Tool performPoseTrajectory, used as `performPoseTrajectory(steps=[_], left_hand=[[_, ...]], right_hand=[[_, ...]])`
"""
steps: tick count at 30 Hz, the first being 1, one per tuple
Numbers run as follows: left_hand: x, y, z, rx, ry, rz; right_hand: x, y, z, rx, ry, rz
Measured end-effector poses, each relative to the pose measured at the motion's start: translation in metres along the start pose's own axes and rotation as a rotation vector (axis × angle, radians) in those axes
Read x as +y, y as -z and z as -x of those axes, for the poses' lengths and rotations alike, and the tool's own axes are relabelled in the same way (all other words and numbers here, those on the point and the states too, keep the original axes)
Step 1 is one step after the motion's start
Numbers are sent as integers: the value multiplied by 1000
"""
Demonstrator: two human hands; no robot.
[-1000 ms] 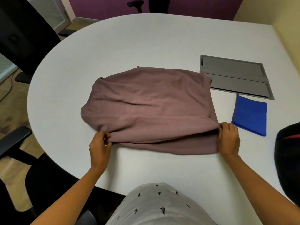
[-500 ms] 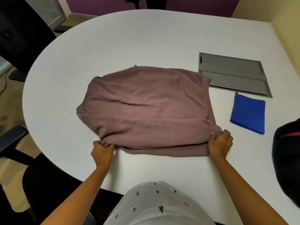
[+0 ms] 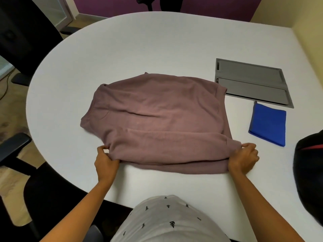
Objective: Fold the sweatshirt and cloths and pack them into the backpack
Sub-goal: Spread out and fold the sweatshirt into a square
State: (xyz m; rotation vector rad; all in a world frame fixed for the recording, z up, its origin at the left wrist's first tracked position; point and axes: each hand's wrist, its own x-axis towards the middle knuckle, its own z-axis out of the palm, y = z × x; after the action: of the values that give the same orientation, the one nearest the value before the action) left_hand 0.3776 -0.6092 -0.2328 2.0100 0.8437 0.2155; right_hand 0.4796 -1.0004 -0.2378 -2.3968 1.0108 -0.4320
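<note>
A dusty mauve, soft-knit sweatshirt [image 3: 157,117] lies spread flat near the middle of the white, round-ended table [image 3: 139,44], its neckline toward the table's left edge and its hem toward the right. The side of the sweatshirt nearest the person is doubled over into a long fold that runs left to right across the garment. The left hand [image 3: 106,163] grips the left end of that fold, fingers curled and pinching the cloth between thumb and fingertips, right at the sweatshirt's near-left corner. The right hand [image 3: 243,160] holds the right end of the fold, fingers closed into a loose fist with the fabric bunched inside it, at the sweatshirt's near-right corner. To the right of the sweatshirt, apart from it, a bright blue cloth folded into a rectangle [image 3: 268,125] lies flat on the table. Beyond that cloth, touching or just beside the sweatshirt's far-right corner, a grey rectangular panel with two long flaps [image 3: 251,82] is set into the tabletop. At the far right of the sweatshirt, cut by the frame edge, sits a black backpack with a red stripe [image 3: 309,172]. Black office chairs [image 3: 22,32] stand off the sweatshirt's left side, beyond the table rim.
</note>
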Motion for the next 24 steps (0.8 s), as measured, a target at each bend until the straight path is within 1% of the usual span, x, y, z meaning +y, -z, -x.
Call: performPoseTrajectory(steps=[2, 4, 7, 9, 10, 15, 19, 22, 24], left_hand=[[-12, 2, 3, -104, 93, -24], [-19, 6, 6, -117, 79, -29], [-19, 16, 4, 11, 52, 14], [-16, 22, -3, 80, 45, 63], [-15, 24, -8, 99, 38, 74], [-9, 30, -40, 165, 18, 91], [-14, 40, -71, 234, 20, 74], [-17, 48, -96, 204, 5, 32], [-17, 51, -111, 146, -23, 10]], right_hand=[[14, -6, 17, 18, 117, 82], [20, -12, 36, 65, 310, 125], [10, -18, 62, 73, 514, 153], [-1, -24, 80, 40, 636, 97], [-8, -26, 90, -7, 700, 50], [-43, -42, 140, -350, 1056, -171], [-69, -57, 185, -553, 1414, -154], [-90, -65, 216, -644, 1613, -137], [-103, -71, 233, -665, 1688, -133]])
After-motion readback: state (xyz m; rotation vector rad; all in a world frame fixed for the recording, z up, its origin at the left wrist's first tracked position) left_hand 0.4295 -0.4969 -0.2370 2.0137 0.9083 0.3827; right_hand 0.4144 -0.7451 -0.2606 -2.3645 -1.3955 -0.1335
